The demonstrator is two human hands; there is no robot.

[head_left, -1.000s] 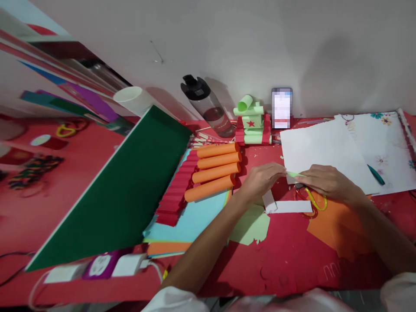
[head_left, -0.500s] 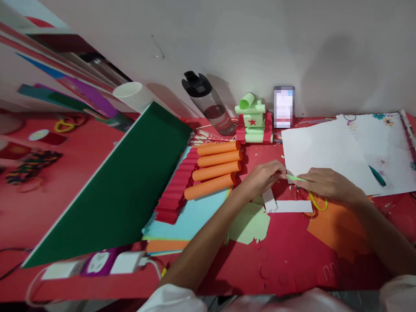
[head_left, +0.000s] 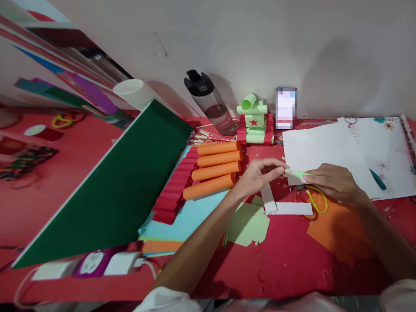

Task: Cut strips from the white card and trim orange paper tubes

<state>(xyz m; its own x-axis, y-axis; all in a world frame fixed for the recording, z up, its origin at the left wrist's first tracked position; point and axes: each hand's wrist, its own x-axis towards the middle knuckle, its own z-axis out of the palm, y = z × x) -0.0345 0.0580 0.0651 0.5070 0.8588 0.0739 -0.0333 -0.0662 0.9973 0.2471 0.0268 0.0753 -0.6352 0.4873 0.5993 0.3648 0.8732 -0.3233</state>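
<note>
Green paper strip (head_left: 296,173) is pinched at one end by the left hand (head_left: 261,174) and at the other by the right hand (head_left: 336,182), over the white sheet's (head_left: 321,149) near corner, probably gripped at both ends to keep it straight

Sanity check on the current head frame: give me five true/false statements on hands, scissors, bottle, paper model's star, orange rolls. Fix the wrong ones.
1. The left hand and right hand both hold the light green paper piece. True.
2. The right hand grips the scissors. False: they lie on the table beside it.
3. The black-lidded bottle is left of the green and red paper model. True.
4. The model's star is blue. False: it is red.
5. The orange rolls lie to the right of the right hand. False: they lie to the left of the left hand.
</note>
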